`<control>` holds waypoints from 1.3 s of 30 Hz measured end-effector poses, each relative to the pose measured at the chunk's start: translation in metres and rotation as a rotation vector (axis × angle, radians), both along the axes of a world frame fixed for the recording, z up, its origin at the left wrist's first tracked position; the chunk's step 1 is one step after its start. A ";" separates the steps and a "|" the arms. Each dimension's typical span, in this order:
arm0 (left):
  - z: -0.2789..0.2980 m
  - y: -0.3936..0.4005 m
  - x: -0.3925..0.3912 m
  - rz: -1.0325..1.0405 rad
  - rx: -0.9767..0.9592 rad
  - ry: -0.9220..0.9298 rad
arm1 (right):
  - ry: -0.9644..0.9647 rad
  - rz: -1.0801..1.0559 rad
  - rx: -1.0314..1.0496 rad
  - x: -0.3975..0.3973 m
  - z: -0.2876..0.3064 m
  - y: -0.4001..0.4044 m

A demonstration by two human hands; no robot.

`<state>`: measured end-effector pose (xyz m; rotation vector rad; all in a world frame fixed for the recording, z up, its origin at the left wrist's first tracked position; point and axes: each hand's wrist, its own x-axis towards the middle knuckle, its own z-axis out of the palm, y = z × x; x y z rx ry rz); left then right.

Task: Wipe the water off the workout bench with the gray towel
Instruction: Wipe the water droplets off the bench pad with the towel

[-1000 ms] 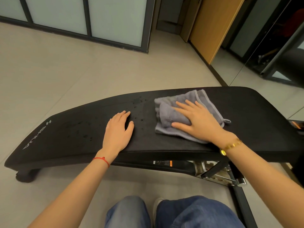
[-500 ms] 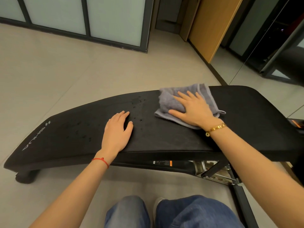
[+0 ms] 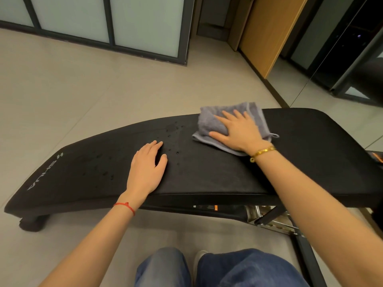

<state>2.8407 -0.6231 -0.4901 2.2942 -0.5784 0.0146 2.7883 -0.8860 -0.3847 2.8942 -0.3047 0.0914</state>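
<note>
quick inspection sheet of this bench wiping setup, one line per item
surface: black workout bench, curved pad; water droplets left of the towel and more toward the logo end.
job's things: gray towel, bunched, lying flat near the bench's far edge.
clutter: nothing seen on the bench.
hands: right hand pressed flat on the towel, fingers straight; left hand flat on the bare pad, holding nothing.
cables: nothing seen.
surroundings: beige tiled floor, frosted glass panels in dark frames, wooden door, metal bench frame below.
</note>
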 end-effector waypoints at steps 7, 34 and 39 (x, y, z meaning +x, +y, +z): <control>-0.003 0.001 0.001 -0.004 -0.018 -0.021 | 0.105 0.407 0.140 -0.089 0.006 0.032; -0.001 0.001 0.000 0.000 -0.018 -0.003 | 0.030 0.111 0.035 0.008 -0.005 0.013; -0.003 0.001 0.002 -0.006 -0.014 -0.019 | 0.075 0.360 0.131 -0.081 0.002 0.042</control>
